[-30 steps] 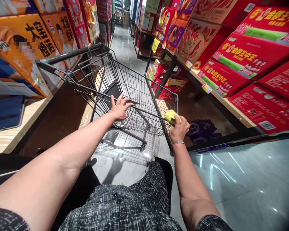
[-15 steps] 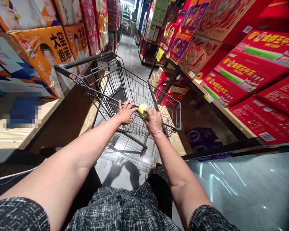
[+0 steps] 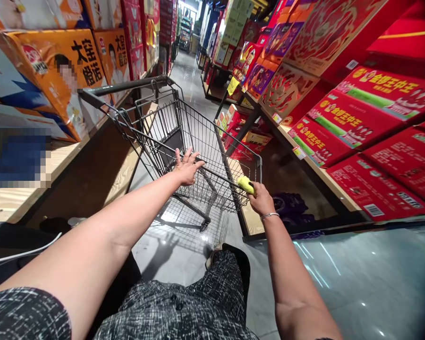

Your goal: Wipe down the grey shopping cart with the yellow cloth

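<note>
A black wire shopping cart (image 3: 184, 127) stands in the aisle in front of me, turned with its handle bar at the far upper left. My left hand (image 3: 186, 166) rests on the cart's near rim, fingers spread over the wire. My right hand (image 3: 260, 199) is closed around a yellow cloth (image 3: 245, 184) and presses it against the right corner of the same rim. The basket looks empty.
Shelves line both sides of the aisle. Orange and blue cartons (image 3: 62, 71) stand on the left wooden shelf (image 3: 19, 198). Red gift boxes (image 3: 354, 118) fill the right shelves. A glossy grey floor (image 3: 368, 278) runs ahead between them.
My right hand carried the yellow cloth from the rim's right corner to its middle beside my left hand, then back to the right corner. My left hand stayed on the rim.
</note>
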{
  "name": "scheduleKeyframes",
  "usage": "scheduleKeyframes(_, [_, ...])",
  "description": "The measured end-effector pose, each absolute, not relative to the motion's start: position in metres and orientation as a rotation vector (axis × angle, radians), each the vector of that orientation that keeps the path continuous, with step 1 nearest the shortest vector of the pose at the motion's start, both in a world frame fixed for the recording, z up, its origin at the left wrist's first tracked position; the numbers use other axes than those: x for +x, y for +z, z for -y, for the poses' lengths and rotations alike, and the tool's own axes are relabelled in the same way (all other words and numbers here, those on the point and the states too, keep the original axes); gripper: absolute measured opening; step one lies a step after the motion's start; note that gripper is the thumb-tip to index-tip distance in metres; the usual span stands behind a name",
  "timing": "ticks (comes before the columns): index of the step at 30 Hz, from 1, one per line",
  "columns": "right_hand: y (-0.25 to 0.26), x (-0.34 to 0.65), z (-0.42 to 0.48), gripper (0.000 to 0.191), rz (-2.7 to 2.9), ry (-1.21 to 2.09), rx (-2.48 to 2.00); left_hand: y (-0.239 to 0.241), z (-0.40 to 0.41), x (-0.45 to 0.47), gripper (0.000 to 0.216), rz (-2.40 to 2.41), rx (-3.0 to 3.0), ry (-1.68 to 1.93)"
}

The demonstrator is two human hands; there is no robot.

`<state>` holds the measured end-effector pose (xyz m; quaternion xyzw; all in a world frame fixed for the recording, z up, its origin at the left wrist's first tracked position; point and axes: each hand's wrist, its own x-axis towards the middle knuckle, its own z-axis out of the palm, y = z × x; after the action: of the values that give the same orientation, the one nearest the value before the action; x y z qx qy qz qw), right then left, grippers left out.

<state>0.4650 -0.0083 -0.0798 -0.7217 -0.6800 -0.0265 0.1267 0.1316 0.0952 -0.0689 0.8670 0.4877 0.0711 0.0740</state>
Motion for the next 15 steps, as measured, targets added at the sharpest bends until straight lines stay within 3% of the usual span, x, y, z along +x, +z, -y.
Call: scheduleKeyframes(15, [-0.077,0.360,0.061,0.043,1.914,-0.249,-2.197,-0.063,-0.115,0.093,0.084,-1.637,2.535,0.087])
